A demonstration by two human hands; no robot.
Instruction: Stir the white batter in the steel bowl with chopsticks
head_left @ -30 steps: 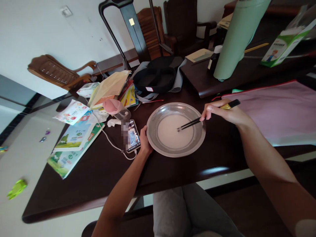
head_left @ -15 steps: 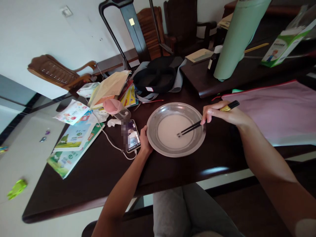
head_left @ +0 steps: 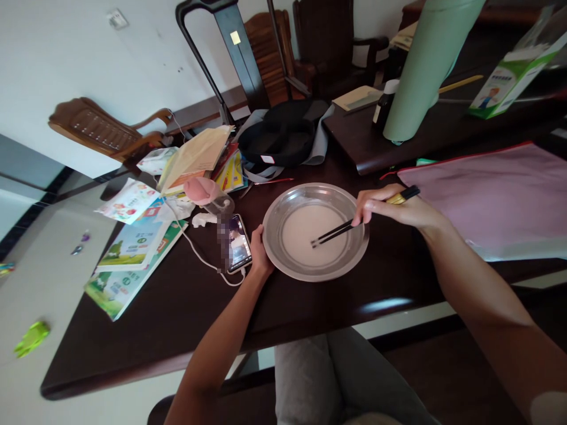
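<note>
Your right hand (head_left: 394, 208) has slid left, its grip holding two black chopsticks (head_left: 336, 231); your left hand (head_left: 258, 251) grips one round metal pan (head_left: 283, 262).

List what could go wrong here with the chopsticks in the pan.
The pan is shallow and the white liquid wide; brisk strokes of the chopsticks might slosh it over the rim. A phone on its cable lies beside the left hand and could get splashed.
</note>
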